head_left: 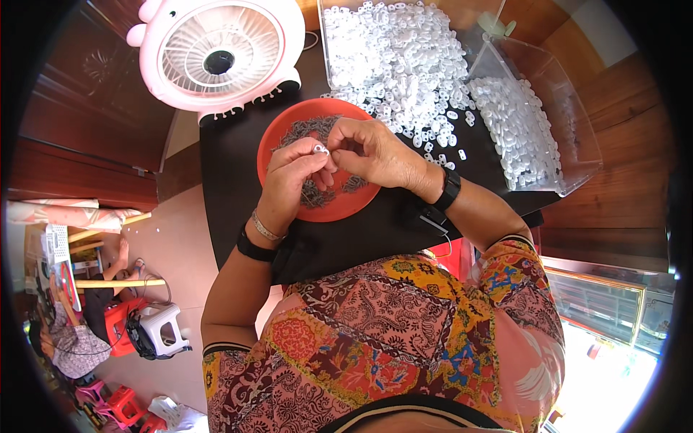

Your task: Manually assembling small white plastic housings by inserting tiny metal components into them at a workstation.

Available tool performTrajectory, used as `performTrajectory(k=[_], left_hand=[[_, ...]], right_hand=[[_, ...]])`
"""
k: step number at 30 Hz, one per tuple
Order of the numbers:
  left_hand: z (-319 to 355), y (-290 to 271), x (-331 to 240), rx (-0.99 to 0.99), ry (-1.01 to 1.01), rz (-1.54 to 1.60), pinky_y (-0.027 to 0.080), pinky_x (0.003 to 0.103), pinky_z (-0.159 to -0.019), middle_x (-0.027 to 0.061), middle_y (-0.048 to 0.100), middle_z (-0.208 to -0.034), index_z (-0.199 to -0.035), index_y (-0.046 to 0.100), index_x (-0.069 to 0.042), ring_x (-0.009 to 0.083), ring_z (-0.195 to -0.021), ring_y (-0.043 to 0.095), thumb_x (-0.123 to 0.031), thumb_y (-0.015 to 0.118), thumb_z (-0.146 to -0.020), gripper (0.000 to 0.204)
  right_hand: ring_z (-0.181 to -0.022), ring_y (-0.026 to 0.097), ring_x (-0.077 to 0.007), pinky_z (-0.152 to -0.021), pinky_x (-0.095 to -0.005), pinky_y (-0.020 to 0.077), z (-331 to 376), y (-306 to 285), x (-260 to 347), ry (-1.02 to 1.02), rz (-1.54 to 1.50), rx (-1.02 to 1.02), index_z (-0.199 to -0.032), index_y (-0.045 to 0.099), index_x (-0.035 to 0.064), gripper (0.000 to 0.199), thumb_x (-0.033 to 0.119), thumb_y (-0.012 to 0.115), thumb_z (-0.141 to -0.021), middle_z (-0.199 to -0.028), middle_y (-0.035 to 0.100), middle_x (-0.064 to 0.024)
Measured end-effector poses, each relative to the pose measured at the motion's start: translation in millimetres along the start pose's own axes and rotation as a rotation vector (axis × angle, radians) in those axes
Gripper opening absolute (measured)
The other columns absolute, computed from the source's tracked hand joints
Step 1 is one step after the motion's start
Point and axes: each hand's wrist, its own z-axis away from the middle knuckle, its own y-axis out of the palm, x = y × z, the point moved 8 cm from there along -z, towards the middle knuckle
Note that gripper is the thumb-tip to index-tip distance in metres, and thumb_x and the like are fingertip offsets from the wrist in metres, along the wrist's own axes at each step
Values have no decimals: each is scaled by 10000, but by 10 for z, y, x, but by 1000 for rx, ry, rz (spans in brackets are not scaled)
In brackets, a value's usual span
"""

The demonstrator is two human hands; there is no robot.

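Over a red-orange bowl (pixel 336 214), my two hands meet with their fingertips close together. My left hand (pixel 291 175) pinches a small white two-hole plastic piece (pixel 320 149) between thumb and fingers. From the other side, my right hand (pixel 377 154) is closed in a pinch right beside that piece. Whatever its fingertips hold is too small or hidden to name. Inside the bowl lie many thin grey screw-like parts (pixel 310 130), partly covered by my hands.
Behind the bowl, loose white pieces (pixel 404 72) spill from a clear bin onto the black table (pixel 231 209). A second clear bin (pixel 577 137) of white pieces stands right. A pink fan (pixel 220 61) is at back left. Another person (pixel 72 343) sits far left by stools.
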Motion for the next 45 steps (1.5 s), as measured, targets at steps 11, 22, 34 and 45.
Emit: performTrajectory(k=[11, 22, 34, 45], left_hand=[[0, -135, -32, -126, 18, -58, 420, 222, -543, 45, 579, -724, -794, 564, -33, 114, -605, 552, -157, 473, -901, 187], [0, -155, -21, -119, 26, -93, 417, 213, -528, 39, 581, -722, -794, 562, -38, 109, -593, 550, -166, 484, -905, 187], [-3, -135, -13, -105, 22, -111, 419, 222, -548, 38, 586, -731, -797, 565, -38, 109, -604, 548, -169, 478, -908, 193], [6, -4, -16, -40, 16, -143, 364, 206, -483, 2, 526, -650, -805, 582, -22, 70, -535, 482, -149, 498, -903, 181]], right_hand=[[-637, 599, -300, -568, -359, 465, -4, -97, 53, -34, 346, -50, -795, 526, 16, 178, 179, 537, -867, -684, 556, -157], [-622, 508, -81, -574, -254, 448, -27, -48, -131, 123, -77, -24, -829, 555, 20, 166, 146, 536, -935, -673, 534, -10], [-709, 515, -57, -656, -217, 456, -6, -48, -129, 165, -248, 34, -916, 558, 7, 85, 79, 517, -933, -778, 556, 7], [-770, 542, -50, -703, -221, 474, 2, -75, 20, 10, -213, -49, -950, 619, 1, 66, 38, 570, -925, -828, 612, 6]])
